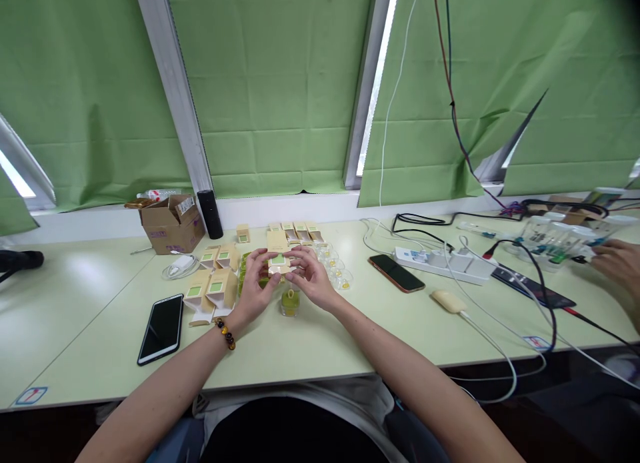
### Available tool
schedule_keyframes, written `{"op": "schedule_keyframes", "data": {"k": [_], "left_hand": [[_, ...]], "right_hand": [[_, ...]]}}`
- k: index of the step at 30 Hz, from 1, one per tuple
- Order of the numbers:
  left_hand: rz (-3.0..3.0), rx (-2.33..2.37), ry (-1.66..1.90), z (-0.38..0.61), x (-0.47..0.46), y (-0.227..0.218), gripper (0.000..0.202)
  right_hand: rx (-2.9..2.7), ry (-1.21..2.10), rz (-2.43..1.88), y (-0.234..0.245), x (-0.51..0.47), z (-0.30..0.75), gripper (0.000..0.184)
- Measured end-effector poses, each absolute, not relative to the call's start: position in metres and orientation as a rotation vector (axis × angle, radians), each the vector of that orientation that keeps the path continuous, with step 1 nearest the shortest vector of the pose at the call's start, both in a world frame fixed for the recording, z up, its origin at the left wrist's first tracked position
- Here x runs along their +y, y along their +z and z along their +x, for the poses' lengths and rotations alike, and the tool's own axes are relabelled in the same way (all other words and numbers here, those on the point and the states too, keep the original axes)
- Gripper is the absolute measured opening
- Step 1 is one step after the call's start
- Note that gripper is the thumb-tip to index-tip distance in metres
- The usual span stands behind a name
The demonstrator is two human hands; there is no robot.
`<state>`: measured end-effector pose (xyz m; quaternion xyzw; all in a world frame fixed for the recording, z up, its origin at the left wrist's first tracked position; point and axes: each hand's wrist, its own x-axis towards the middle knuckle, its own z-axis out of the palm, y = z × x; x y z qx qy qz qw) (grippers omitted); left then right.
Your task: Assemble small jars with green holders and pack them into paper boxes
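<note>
Box, held w/ both hands

The person wears a black top and 1 left-wrist bracelet of dark and amber beads.

Green blinds fill the top of the frame, with red and dark cables dangling at upper right. At middle left, an open cardboard box stands on the bench beside a black cylinder, with a white charger and a white-edged phone lower down. Right of centre lie another phone, a white power strip and a cream mouse-shaped device, while a dark flat device and clear containers sit toward the right edge.
</note>
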<state>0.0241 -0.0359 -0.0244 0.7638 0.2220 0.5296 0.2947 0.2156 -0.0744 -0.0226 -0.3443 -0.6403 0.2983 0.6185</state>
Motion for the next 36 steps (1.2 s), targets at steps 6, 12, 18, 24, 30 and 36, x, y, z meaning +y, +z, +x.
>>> {"op": "schedule_keyframes", "data": {"k": [6,12,18,24,30,36], "left_hand": [[2.027,0.594,1.404,0.0244,-0.0368,-0.0244,0.038],[2.063,0.601,1.404,0.0235,-0.038,-0.0248,0.037],[2.12,0.618,1.394,0.0247,-0.0434,-0.0236,0.036],[2.131,0.581,1.389,0.0241,-0.0418,-0.0243,0.036],[2.094,0.583,1.398,0.0254,-0.0404,-0.0255,0.031],[2.092,0.633,1.427,0.0268,-0.0421,-0.0237,0.026]], "right_hand": [[-1.481,0.693,-0.786,-0.0213,-0.0766,0.2156,0.047],[-1.48,0.728,-0.757,-0.0236,-0.0763,0.2148,0.04],[-1.499,0.693,-0.788,-0.0253,-0.0763,0.2146,0.037],[-1.503,0.691,-0.784,-0.0236,-0.0786,0.2133,0.034],[-1.529,0.661,-0.81,-0.0233,-0.0804,0.2117,0.031],[-1.566,0.61,-0.837,-0.0215,-0.0837,0.2105,0.031]]}}
